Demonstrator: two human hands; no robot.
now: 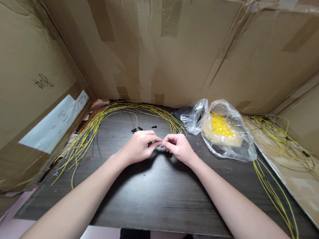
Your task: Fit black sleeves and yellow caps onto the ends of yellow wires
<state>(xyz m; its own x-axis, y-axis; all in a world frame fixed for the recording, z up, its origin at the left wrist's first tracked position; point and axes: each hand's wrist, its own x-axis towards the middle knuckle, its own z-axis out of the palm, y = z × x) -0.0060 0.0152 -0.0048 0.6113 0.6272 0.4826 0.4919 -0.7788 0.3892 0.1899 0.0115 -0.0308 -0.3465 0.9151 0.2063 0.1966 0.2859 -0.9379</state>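
My left hand and my right hand meet fingertip to fingertip above the table, both closed in a pinch. Whatever lies between the fingers is too small to make out. Just behind the hands, a bundle of thin yellow wires curves in an arc, its right end passing behind my right hand. One single yellow wire drops toward the back of my left hand. Several small black connector pieces lie beyond my left hand, some partly hidden by it.
A clear plastic bag of small yellow pieces sits at the right, beside a bag of black pieces. More yellow wires lie on cardboard at the far right. Cardboard walls enclose the dark wooden table.
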